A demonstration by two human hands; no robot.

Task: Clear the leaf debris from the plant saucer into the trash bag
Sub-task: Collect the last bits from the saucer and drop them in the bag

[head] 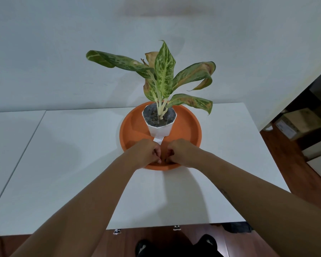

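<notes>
An orange plant saucer sits on the white table. In it stands a white pot with a green and yellow leafy plant; some leaves are brown at the tips. My left hand and my right hand rest side by side over the saucer's near rim, fingers curled down onto it. Whether they grip the rim or pinch debris is hidden. A white label lies at the pot's foot. I see no loose leaf debris and no trash bag.
A wall rises right behind the table. The table's right edge drops to a wooden floor, with cardboard boxes on dark shelving at the far right. A second tabletop adjoins on the left. My shoes show below the near edge.
</notes>
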